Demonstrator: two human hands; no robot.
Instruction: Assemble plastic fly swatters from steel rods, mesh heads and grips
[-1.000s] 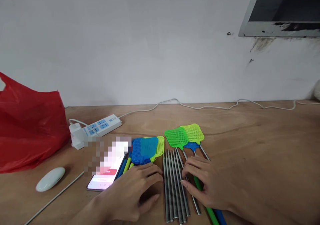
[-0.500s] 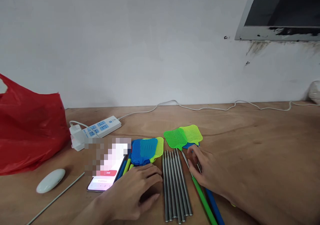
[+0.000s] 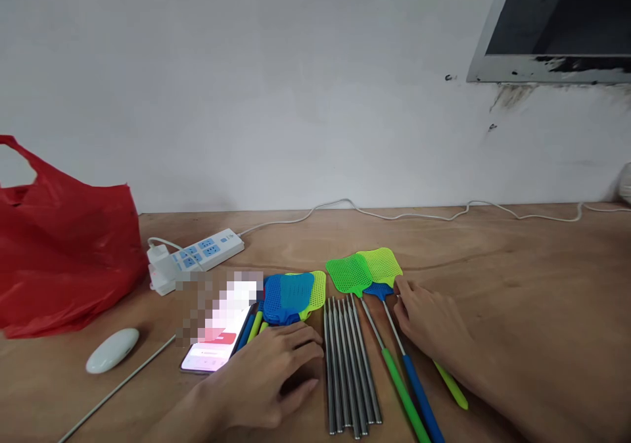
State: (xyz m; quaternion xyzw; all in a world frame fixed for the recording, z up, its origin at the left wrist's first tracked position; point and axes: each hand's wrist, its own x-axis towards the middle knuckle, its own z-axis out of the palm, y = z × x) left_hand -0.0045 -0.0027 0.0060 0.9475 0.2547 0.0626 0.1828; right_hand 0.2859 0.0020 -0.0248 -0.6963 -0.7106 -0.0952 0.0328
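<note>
My left hand rests on the wooden table, fingers loosely curled over the handles of a pile of blue and yellow-green fly swatter heads. Beside it lies a row of several bare metal rods. My right hand lies flat on the table right of three assembled fly swatters, its fingertips touching the yellow-green one's head and rod. Their green handle, blue handle and yellow-green handle point toward me.
A lit phone lies left of the swatter pile. A white power strip with a cable sits near the wall. A red plastic bag, a white mouse and a loose thin rod are at the left.
My right hand has slid off the rods and swatter handles to the right and farther up, uncovering the three coloured handles. My left hand has stayed put.
</note>
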